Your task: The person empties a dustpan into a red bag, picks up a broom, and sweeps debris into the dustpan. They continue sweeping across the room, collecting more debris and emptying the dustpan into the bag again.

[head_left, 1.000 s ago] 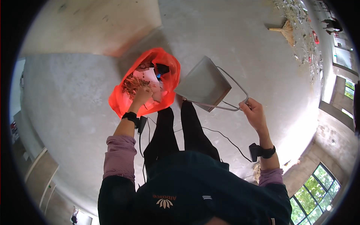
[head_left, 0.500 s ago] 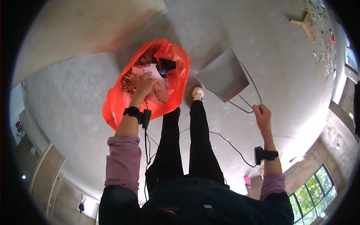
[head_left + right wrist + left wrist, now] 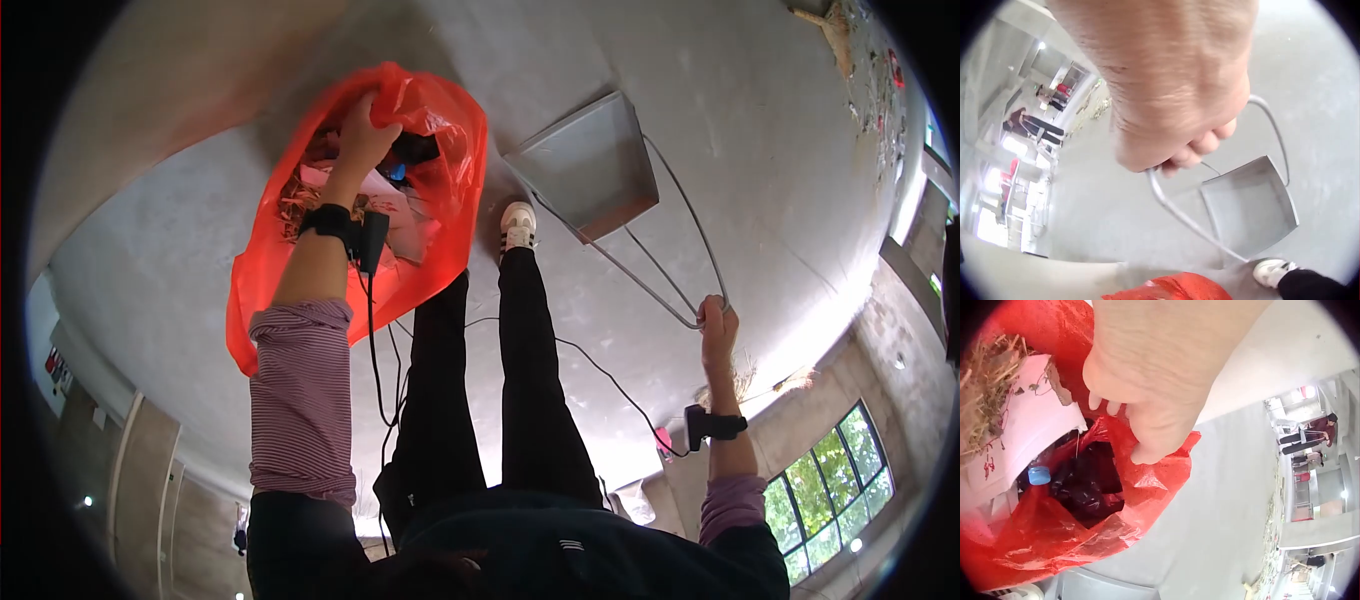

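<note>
- The rim of the red bag (image 3: 458,215) is pinched by the left hand (image 3: 364,148), with the thumb pressed on the film and the other fingertips partly hidden
- The bag is held at its far edge, so its mouth is spread beneath the palm and back toward the body, its long axis slanted from near left to far right
- Straw (image 3: 988,394), white card (image 3: 1038,419), a blue cap (image 3: 1039,475) and black plastic (image 3: 1088,481) are contained inside
- The wire handle (image 3: 1157,190) is gripped by the curled fingers of the right hand (image 3: 718,325)
- The dustpan (image 3: 600,165) is placed ahead and leftward of that hand, right of the bag, the two separated by a shoe (image 3: 518,225)
</note>
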{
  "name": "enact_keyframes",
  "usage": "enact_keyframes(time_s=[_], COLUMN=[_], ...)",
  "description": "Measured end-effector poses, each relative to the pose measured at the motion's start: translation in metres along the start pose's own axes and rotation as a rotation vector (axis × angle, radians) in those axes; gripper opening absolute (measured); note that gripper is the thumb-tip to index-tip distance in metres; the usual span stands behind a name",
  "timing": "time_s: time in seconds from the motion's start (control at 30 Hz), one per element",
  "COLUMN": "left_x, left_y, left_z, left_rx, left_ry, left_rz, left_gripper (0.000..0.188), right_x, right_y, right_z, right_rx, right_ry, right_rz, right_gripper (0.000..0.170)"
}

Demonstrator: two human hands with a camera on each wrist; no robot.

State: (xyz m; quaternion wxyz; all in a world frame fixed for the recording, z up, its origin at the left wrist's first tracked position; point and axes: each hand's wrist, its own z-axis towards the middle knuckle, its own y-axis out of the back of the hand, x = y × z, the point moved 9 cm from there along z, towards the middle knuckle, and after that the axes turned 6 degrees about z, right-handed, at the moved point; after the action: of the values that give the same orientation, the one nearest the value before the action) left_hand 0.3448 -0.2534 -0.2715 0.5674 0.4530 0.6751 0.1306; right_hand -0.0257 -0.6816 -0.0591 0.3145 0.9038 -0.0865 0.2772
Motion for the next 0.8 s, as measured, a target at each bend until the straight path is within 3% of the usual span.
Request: enact_keyframes(time_s=[0.17,0.37,0.47,0.57,0.6,0.7,0.73,0.8], left_x=[-0.029,-0.051,-0.069,-0.039,-0.048,-0.082,-0.091,-0.111], left_y=[-0.006,0.007,0.012,-0.013,-0.009,-0.011,-0.006,-0.002], left_z=[-0.005,-0.017,-0.030,-0.046,-0.047,-0.076,-0.079,-0.081], left_rx=[0.094,0.031,0.140,0.189,0.184,0.216,0.212,0.232], left_ry=[-0.060,0.042,0.129,0.356,0.347,0.662,0.656,0.616], left_rz=[0.214,-0.007,-0.164,-0.487,-0.488,-1.084,-1.083,-1.345], left_gripper=[0.036,0.027,0.030,0.027,0.027,0.018,0.018,0.019], right_x=[0.018,0.015,0.018,0.021,0.021,0.019,0.019,0.017], right_y=[0.005,0.006,0.005,0.006,0.007,0.008,0.007,0.008], right_z=[0.006,0.012,0.007,0.009,0.009,0.009,0.008,0.007], right_rx=[-0.085,-0.044,-0.065,-0.079,-0.090,-0.088,-0.081,-0.085], right_ry=[0.144,0.147,0.212,0.216,0.212,0.209,0.216,0.218], right_rz=[-0.053,-0.026,-0.018,-0.040,-0.054,-0.049,-0.057,-0.045], right_gripper=[0.029,0.029,0.029,0.029,0.029,0.029,0.029,0.029])
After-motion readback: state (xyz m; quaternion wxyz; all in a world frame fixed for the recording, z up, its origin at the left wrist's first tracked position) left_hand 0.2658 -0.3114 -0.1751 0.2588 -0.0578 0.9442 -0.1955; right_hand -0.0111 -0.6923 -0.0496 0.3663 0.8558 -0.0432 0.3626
